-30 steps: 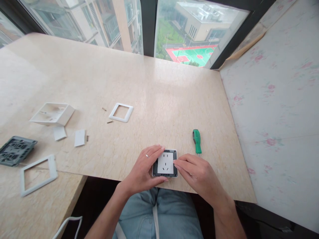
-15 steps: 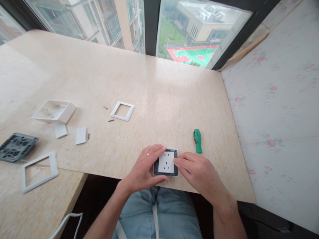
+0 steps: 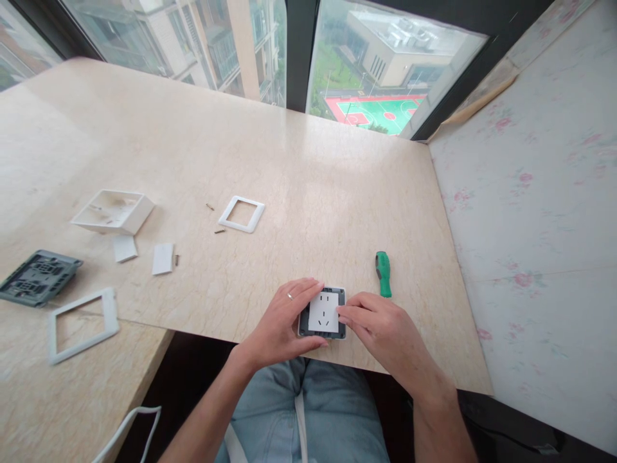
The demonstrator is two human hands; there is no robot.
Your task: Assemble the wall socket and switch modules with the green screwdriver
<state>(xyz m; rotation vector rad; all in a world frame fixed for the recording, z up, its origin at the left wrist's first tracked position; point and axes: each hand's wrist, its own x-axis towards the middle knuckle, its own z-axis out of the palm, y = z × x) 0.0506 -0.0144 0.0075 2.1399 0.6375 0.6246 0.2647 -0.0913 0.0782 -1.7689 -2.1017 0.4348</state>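
Note:
A wall socket [image 3: 323, 313] with a white slotted face and a dark grey surround lies near the counter's front edge, face up. My left hand [image 3: 288, 319] grips its left side, the thumb along the near edge and the fingers at the far edge. The fingers of my right hand [image 3: 378, 325] are pinched together at the right edge of the white face; whatever may be between the fingertips is hidden. Beyond my right hand rests a green screwdriver [image 3: 382, 273], its handle showing.
To the left lie a small white frame [image 3: 259, 218], several screws, two white cover plates [image 3: 162, 258], an open white box [image 3: 139, 214], a grey socket back [image 3: 41, 278] and a larger white frame [image 3: 112, 312]. A papered wall [image 3: 544, 225] bounds the right; windows stand behind.
The whole view has shifted slightly, with the things on the left appearing a little farther right. Both hands keep the same hold at the socket.

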